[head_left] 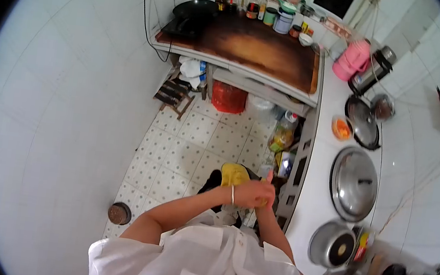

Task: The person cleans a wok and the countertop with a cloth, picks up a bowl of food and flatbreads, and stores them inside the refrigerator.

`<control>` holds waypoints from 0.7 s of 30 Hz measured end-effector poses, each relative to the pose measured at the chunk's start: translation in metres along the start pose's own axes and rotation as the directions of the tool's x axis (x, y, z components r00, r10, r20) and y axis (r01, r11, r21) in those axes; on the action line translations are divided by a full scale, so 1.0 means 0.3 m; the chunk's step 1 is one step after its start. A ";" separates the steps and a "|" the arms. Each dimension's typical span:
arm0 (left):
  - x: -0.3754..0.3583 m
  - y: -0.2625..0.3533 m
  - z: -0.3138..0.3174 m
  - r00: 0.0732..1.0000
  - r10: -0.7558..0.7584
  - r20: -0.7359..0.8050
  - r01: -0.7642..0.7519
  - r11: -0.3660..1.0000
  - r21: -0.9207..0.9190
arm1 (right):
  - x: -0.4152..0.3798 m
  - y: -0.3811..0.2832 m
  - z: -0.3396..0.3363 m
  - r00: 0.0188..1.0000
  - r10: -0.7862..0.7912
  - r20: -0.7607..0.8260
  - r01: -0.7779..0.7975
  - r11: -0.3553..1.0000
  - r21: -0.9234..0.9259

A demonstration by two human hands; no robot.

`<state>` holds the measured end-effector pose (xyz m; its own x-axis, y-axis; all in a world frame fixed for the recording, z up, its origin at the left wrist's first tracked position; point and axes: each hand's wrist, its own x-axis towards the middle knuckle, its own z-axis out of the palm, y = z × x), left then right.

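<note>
Both hands meet in front of the body, above the floor. My left hand (250,194), below a bracelet (232,195), is closed, its fingers bent against my right hand (269,193). Fingers of my right hand are partly covered by the left, and its grip is unclear. A small yellowish patch shows between the hands; what it is cannot be made out. Just beyond the left wrist appears a yellow item (233,173), perhaps a shoe or cloth, near a dark shape at leg level.
A tiled floor (173,156) has a small stool (174,97) and a round tin (119,213). Along the right runs a white counter (319,166) with a steel lid (354,184), a pot (332,245) and a pink flask (351,60). Bottles and a wok (194,10) stand ahead.
</note>
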<state>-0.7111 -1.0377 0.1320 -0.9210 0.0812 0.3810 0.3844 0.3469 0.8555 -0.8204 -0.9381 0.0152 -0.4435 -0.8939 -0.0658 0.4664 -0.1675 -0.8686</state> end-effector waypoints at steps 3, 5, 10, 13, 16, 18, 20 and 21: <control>0.022 -0.121 -0.150 0.998 -0.004 0.067 -0.005 0.991 0.133 | 0.266 -0.008 -0.023 0.995 0.023 -0.101 -0.044 0.977 -0.209; 0.045 -0.214 -0.296 0.954 -0.076 -0.290 0.183 0.915 0.359 | 0.521 -0.042 -0.064 0.873 0.432 -0.226 -0.299 0.841 0.452; 0.098 -0.439 -0.721 0.698 -0.470 -0.541 0.455 0.874 -0.172 | 0.986 -0.188 -0.102 0.940 0.252 -0.230 -0.078 0.814 0.575; 0.132 -0.599 -0.856 0.635 -0.468 -0.615 0.474 0.864 -0.168 | 1.244 -0.271 -0.008 0.906 0.236 -0.351 -0.062 0.894 0.443; 0.169 -0.776 -1.012 0.613 -0.530 -0.586 0.475 0.840 -0.263 | 1.546 -0.261 0.010 0.885 0.203 -0.420 -0.068 0.947 0.315; 0.198 -0.896 -1.126 0.561 -0.540 -0.627 0.469 0.832 -0.296 | 1.753 -0.241 0.018 0.898 0.139 -0.418 -0.018 0.960 0.280; 0.240 -1.004 -1.254 0.477 -0.562 -0.675 0.446 0.817 -0.365 | 1.978 -0.225 0.060 0.884 0.123 -0.452 -0.032 0.979 0.203; 0.252 -1.051 -1.311 0.465 -0.576 -0.672 0.458 0.806 -0.375 | 2.071 -0.210 0.084 0.859 0.087 -0.504 -0.026 0.992 0.127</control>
<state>-0.8774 -1.5085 0.0290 -0.6076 -0.7902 -0.0801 -0.0881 -0.0333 0.9956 -1.1061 -1.4933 0.0415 -0.7264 -0.5727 -0.3800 0.5712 -0.1955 -0.7972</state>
